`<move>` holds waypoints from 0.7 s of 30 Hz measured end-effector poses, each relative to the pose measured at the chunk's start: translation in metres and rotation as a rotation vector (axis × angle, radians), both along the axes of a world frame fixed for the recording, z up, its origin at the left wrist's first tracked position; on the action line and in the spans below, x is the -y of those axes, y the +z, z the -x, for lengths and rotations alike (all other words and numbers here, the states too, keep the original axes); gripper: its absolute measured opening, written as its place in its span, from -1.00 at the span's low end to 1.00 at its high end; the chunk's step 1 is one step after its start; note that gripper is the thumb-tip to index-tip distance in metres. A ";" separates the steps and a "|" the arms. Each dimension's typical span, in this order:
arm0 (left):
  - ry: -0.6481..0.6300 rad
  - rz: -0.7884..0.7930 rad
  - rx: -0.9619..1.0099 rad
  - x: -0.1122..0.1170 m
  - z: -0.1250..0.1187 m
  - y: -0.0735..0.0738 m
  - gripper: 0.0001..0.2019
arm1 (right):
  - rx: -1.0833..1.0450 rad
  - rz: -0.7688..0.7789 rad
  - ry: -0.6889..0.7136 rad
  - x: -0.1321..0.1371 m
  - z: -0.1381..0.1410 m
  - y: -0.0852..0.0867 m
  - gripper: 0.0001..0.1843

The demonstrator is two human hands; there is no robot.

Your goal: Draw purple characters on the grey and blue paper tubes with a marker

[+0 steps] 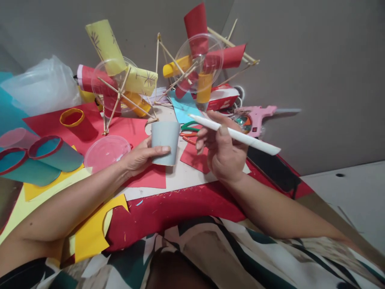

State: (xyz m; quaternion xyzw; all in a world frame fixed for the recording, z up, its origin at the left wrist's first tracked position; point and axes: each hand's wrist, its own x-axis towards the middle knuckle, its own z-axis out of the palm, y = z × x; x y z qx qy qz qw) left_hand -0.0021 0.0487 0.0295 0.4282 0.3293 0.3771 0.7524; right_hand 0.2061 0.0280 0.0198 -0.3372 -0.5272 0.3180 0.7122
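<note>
Both hands grip: left (140, 157) a grey cup (165, 135), right (224, 158) a white stick (252, 141).

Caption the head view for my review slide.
Left hand holds a gray-blue cup, right hand a pointed white stick, with a pink glue gun lying beyond.

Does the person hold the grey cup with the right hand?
No, the left hand holds the grey cup, while the right hand holds a white pen-like stick.
</note>
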 end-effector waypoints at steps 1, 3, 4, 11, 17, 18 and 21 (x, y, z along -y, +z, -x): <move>-0.001 0.011 0.005 0.000 0.000 0.000 -0.40 | 0.006 -0.012 -0.005 0.002 0.001 0.000 -0.54; -0.008 0.038 0.015 0.000 0.000 0.000 -0.38 | 0.021 -0.020 -0.007 0.005 0.001 0.001 -0.56; -0.016 0.052 0.015 0.000 0.000 0.000 -0.39 | 0.026 -0.020 -0.009 0.006 0.001 0.001 -0.58; -0.042 0.102 0.031 -0.002 0.003 -0.003 -0.44 | 0.123 -0.010 -0.053 0.010 -0.003 -0.002 -0.63; -0.051 0.128 0.027 -0.001 0.006 -0.004 -0.40 | 0.066 -0.043 -0.052 0.009 0.001 -0.003 -0.66; -0.056 0.129 0.033 -0.001 0.005 -0.005 -0.38 | 0.063 -0.056 -0.053 0.010 0.001 -0.002 -0.67; -0.077 0.115 0.053 0.001 0.003 -0.007 -0.39 | 0.092 -0.097 -0.077 0.014 0.004 0.000 -0.72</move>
